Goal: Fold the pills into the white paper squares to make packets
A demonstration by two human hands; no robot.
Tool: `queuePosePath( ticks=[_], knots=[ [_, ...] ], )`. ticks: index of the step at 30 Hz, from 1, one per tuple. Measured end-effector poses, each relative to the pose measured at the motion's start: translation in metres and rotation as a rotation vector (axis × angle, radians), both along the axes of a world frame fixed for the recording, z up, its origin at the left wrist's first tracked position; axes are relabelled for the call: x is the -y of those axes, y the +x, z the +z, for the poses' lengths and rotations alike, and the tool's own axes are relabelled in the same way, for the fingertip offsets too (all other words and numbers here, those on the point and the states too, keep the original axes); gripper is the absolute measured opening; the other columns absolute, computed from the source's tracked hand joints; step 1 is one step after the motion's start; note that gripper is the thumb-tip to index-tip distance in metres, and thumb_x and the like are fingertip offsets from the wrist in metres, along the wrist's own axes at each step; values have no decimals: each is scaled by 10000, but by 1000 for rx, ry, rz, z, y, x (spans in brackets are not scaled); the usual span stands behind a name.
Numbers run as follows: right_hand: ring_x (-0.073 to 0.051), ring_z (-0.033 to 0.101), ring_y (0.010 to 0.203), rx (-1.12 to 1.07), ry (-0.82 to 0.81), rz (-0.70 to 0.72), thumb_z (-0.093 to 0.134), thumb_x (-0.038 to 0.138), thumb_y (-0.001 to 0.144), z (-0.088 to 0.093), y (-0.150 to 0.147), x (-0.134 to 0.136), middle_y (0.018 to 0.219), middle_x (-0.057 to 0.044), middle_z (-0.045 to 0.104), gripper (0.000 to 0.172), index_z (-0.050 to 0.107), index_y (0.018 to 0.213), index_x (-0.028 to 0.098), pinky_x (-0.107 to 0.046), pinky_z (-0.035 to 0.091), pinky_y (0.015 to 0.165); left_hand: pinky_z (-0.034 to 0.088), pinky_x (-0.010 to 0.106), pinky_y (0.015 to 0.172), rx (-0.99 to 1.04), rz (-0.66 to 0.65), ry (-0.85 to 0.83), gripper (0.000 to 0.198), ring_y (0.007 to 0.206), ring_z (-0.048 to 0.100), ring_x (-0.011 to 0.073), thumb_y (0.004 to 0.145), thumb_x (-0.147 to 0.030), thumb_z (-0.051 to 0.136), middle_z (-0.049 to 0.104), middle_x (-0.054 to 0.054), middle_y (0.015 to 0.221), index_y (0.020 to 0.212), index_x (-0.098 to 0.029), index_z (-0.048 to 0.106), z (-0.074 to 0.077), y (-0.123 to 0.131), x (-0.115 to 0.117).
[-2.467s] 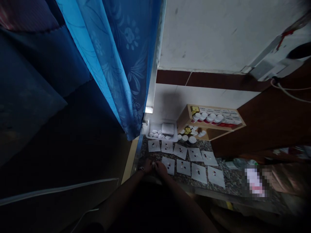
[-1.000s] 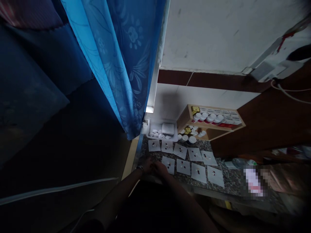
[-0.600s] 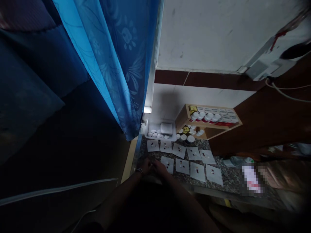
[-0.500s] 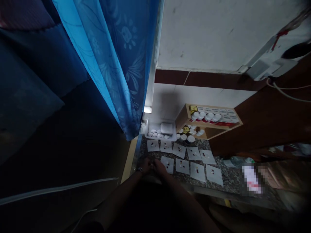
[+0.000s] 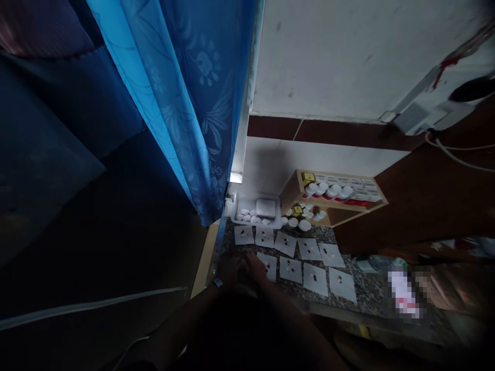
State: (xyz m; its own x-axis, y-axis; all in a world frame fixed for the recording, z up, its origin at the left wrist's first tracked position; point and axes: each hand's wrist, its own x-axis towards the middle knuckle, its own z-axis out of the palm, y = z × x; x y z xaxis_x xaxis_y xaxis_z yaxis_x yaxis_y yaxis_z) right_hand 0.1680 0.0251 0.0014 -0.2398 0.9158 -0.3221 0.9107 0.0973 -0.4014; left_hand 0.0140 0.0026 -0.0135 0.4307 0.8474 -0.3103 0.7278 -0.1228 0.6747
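Observation:
My left hand and my right hand are close together at the counter's near left edge, fingers curled inward. A small pale patch shows between the fingertips, but darkness hides what they hold. On my left wrist is a watch. Right beside my right hand lies a square of white paper with a few small pills on it. More such squares, among them one with dark and pale pills, lie in two rows on the speckled counter.
A clear plastic tray with white folded packets stands behind the papers. To its right, a wooden shelf holds white bottles and boxes. A blue curtain hangs at the left; a plastic bottle lies at the right.
My left wrist has drawn slightly back toward me and turned. The hands stay together. The whole view has shifted a little; papers, tray and shelf keep their places.

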Motion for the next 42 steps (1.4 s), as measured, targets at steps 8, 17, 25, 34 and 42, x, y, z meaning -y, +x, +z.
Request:
queuePosePath(
  ticks=[8, 17, 25, 34, 42],
  knots=[
    [-271, 270, 1346, 28, 171, 428, 408, 289, 883, -27, 20, 33, 1439, -146, 354, 520, 360, 1386, 167, -509, 248, 1052, 392, 472, 981, -102, -189, 68, 372, 1163, 470, 246, 889, -361, 510, 463, 96, 1319, 1232, -217, 505, -1, -15, 16],
    [-289, 247, 1356, 72, 155, 413, 433, 408, 882, -37, 14, 40, 1434, -163, 342, 570, 356, 1388, 156, -559, 235, 1056, 240, 550, 1060, -175, -292, 70, 486, 1293, 327, 298, 877, -393, 511, 342, 94, 1436, 1332, -249, 421, -3, -24, 10],
    [-283, 227, 1364, 73, 115, 386, 365, 379, 905, -31, 11, 41, 1452, -165, 296, 555, 326, 1401, 133, -589, 187, 1063, 107, 514, 1094, -209, -351, 89, 646, 1369, 179, 316, 804, -443, 506, 271, 49, 1497, 1409, -334, 307, 0, -33, 3],
    [-305, 273, 1340, 67, 183, 383, 378, 387, 889, -37, 10, 46, 1454, -136, 317, 569, 298, 1416, 188, -598, 216, 1039, 103, 506, 1097, -213, -389, 117, 650, 1367, 191, 301, 826, -447, 483, 292, 55, 1488, 1425, -314, 270, 2, -34, 0],
    [-240, 495, 1162, 103, 213, 279, 393, 181, 894, -39, -1, 23, 1267, -106, 560, 387, 503, 1262, 232, -519, 247, 1044, 73, 538, 1099, -129, -361, 205, 609, 1357, 205, 316, 865, -413, 473, 314, 97, 1471, 1424, -259, 287, -4, -36, 3]
  ],
)
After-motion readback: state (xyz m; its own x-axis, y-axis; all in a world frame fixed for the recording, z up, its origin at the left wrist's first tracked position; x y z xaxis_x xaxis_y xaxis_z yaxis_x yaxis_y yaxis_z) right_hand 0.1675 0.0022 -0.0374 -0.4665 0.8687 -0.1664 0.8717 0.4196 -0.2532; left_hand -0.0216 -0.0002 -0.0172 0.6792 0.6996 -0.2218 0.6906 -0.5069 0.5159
